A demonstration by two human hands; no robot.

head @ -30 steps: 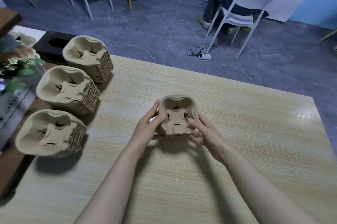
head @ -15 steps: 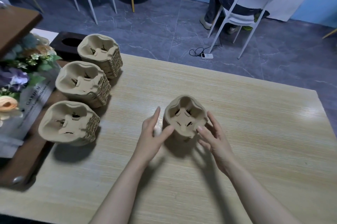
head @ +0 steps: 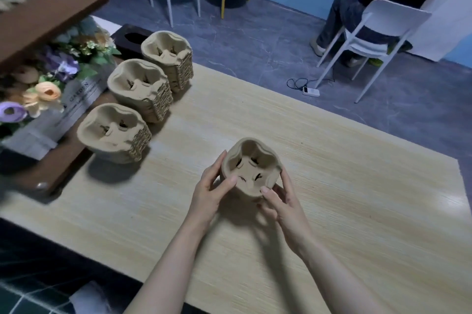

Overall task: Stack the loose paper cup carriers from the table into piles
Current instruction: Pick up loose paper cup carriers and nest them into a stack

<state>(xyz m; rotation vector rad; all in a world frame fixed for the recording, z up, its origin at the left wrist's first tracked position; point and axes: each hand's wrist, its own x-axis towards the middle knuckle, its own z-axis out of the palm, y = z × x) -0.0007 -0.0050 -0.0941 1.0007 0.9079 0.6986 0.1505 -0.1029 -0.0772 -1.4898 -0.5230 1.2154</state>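
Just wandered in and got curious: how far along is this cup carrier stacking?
Nearly done, it seems. Three piles already stand in a row at the table's left edge. A fourth small stack is gripped between the left hand and right hand. No loose carriers show elsewhere; only placing this stack looks left.

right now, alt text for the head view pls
Both hands, left hand and right hand, hold a small pile of brown pulp cup carriers over a pale wooden table; three taller carrier piles line its left edge.

Tan carriers (head: 251, 168), pale wood-grain table (head: 357, 198)
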